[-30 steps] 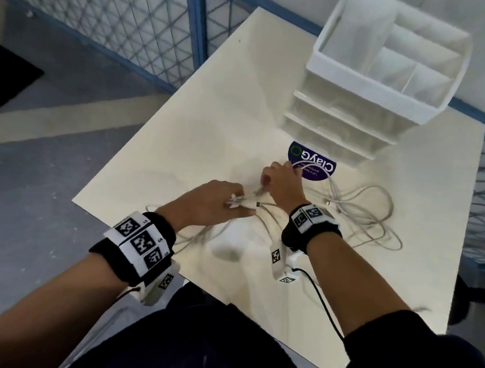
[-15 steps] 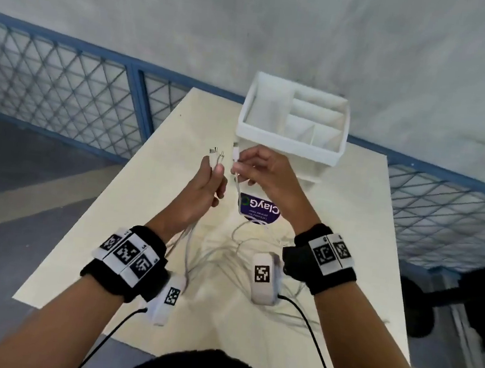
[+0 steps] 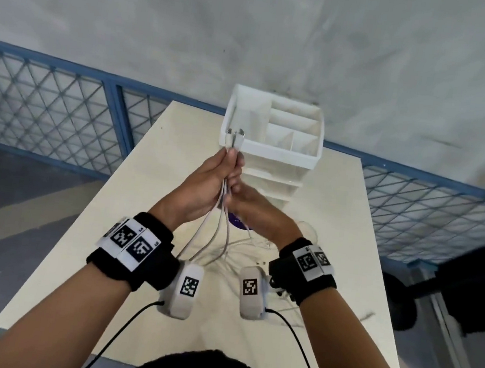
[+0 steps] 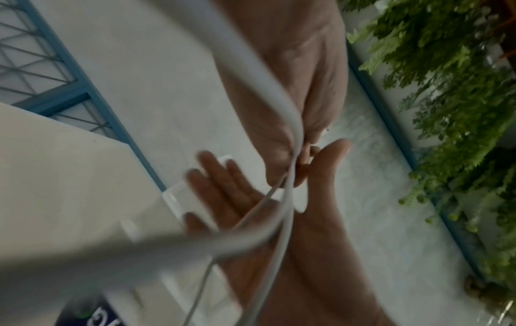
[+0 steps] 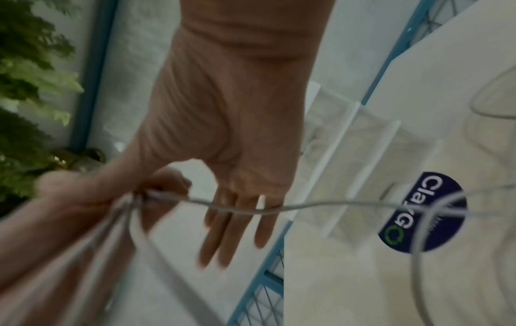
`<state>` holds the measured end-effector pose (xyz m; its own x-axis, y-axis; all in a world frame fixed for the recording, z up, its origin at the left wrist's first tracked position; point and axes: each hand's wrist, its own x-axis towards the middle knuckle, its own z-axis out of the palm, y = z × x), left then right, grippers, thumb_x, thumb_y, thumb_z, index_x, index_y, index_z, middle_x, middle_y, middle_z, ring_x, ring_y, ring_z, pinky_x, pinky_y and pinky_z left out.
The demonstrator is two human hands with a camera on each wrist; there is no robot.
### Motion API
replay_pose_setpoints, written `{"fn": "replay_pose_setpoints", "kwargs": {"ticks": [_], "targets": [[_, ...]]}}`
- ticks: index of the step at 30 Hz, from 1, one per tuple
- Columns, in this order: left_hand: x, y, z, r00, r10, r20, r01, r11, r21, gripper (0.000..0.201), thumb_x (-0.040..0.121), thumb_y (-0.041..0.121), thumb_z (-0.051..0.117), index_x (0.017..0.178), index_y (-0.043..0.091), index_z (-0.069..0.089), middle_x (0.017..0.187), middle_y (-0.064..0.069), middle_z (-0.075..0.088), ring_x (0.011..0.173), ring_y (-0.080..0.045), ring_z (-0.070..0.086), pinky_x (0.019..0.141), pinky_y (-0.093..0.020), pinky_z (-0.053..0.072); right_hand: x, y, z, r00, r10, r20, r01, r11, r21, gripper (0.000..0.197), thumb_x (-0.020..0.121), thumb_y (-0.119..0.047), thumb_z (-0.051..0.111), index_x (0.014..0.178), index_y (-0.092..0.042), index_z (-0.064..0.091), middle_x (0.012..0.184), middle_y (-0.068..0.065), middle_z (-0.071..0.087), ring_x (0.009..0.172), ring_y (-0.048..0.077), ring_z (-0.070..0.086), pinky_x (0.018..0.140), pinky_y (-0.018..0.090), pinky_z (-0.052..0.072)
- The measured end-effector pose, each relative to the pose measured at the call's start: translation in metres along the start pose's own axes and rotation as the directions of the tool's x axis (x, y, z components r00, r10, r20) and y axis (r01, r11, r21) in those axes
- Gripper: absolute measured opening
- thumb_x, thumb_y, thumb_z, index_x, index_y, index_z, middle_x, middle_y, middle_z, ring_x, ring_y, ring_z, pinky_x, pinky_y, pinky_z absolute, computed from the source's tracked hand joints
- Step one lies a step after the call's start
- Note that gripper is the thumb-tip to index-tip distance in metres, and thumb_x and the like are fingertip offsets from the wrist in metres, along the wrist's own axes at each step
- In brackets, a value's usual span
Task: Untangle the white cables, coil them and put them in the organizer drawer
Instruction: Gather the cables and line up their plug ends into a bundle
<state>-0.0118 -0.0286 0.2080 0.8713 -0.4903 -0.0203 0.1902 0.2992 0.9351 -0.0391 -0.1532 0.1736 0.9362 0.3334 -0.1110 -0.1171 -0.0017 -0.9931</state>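
Note:
My left hand (image 3: 232, 155) is raised in front of the white organizer (image 3: 283, 156) and pinches several white cables (image 3: 217, 232) just below their connector ends (image 3: 234, 134), which stick up. Just below it my right hand (image 3: 239, 191) has straight, spread fingers (image 4: 212, 183), and the cables (image 4: 290, 198) run across its palm between thumb and fingers (image 5: 223, 231). The strands hang to a loose tangle (image 3: 246, 244) on the pale table (image 3: 158, 192). The organizer's stacked drawers (image 3: 274, 184) look closed.
A purple round sticker (image 5: 419, 211) lies on the table in front of the organizer. A blue mesh fence (image 3: 62, 109) runs behind and beside the table, with a grey wall beyond. Green plants (image 4: 446, 88) show past the fence. A dark object (image 3: 471, 285) stands at the right.
Both hands lifted the cable ends off the table. Since half a second ago the left hand rose higher, and the right hand left the connector ends and slid below the left along the cables.

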Motion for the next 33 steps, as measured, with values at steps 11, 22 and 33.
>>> {"fn": "replay_pose_setpoints", "kwargs": {"ticks": [11,22,33], "targets": [[-0.013,0.063,-0.056,0.954,0.292,-0.07,-0.297,0.952,-0.073,0.032,0.101,0.036,0.019,0.08,0.023,0.038,0.054,0.012,0.029,0.044,-0.003,0.022,0.043,-0.016,0.022,-0.028,0.025,-0.021,0.994,0.106,-0.035,-0.111,0.965,-0.237,0.021,0.089,-0.023,0.06,0.071,-0.015,0.053,0.057,-0.016,0.047,0.059,0.011,0.049,0.068,0.021,0.044],[-0.01,0.035,-0.022,0.961,0.275,0.035,-0.274,0.961,-0.023,0.022,0.1,0.033,0.024,0.084,0.023,0.036,0.059,0.013,0.034,0.049,-0.005,0.028,0.052,-0.018,0.036,-0.003,-0.03,0.036,0.993,-0.013,0.121,0.027,0.993,-0.115,0.009,0.091,-0.004,0.055,0.086,-0.008,0.061,0.069,0.0,0.066,0.072,0.021,0.067,0.085,0.032,0.054],[-0.027,0.065,-0.072,0.902,0.411,-0.133,-0.371,0.895,0.249,0.025,0.091,0.051,0.034,0.09,0.027,0.039,0.058,0.012,0.028,0.046,-0.005,0.021,0.04,-0.017,0.02,-0.059,0.025,-0.048,0.971,0.07,-0.229,-0.154,0.915,-0.374,0.051,0.079,-0.047,0.06,0.059,-0.002,0.047,0.05,0.007,0.037,0.044,0.011,0.034,0.049,0.019,0.033]]}}
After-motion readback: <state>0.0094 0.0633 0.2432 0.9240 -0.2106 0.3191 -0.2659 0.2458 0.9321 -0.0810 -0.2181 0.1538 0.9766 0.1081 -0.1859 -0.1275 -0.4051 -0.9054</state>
